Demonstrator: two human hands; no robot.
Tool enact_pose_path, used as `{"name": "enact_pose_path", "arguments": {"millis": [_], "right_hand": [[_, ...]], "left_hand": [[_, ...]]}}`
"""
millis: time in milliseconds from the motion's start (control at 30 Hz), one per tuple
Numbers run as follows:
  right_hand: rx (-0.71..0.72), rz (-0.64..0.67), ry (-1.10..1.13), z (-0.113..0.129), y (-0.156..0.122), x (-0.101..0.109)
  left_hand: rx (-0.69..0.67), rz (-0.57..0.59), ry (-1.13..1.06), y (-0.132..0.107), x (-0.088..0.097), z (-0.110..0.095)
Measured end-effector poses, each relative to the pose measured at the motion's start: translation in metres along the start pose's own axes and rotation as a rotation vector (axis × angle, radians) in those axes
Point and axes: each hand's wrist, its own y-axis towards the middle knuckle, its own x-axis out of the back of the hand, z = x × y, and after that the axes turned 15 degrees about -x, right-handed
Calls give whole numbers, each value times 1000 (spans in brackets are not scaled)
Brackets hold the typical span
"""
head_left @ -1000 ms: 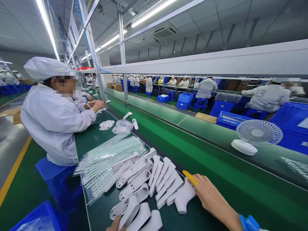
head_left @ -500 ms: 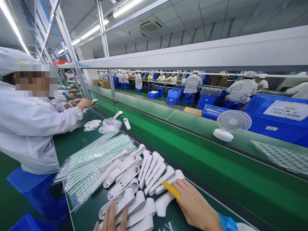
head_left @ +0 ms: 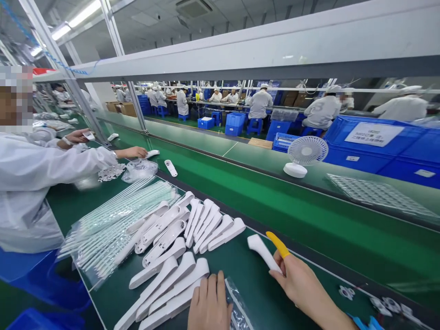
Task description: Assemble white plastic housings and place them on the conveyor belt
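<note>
My right hand (head_left: 297,279) wears a yellow finger cot and pinches one white plastic shell (head_left: 261,252), held a little apart from the others. My left hand (head_left: 209,303) lies flat, fingers together, on the near end of a row of white shells (head_left: 172,284) on the green bench. More white shells (head_left: 202,222) lie fanned out in rows behind. A stack of clear bags with long white parts (head_left: 113,220) sits to their left.
A co-worker in a white coat (head_left: 37,183) at left reaches a hand (head_left: 132,152) toward a shell on the green conveyor (head_left: 275,201). A small white fan (head_left: 304,156) and blue crates (head_left: 378,142) stand beyond. Small white round parts (head_left: 347,292) lie at right.
The view swung right and down. My right hand lifted one shell out of the pile and moved it rightward. My left hand slid onto the near shells.
</note>
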Motion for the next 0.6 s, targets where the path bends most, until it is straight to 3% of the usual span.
{"name": "enact_pose_path", "arguments": {"millis": [100,200,333,433,600], "right_hand": [[-85,-55,-100,4,-4,-11],[-79,-70,-101,19,-2,-17],[-38,-117,-67,29,-4,-11],[35,-110,126,30,-21,2],[60,137,431,42,-64,9]], "left_hand": [[15,10,38,10,2,-2],[25,2,34,12,4,-3],[86,69,-136,11,16,-2],[105,106,-376,10,33,1],[173,162,-1099,10,50,8]]}}
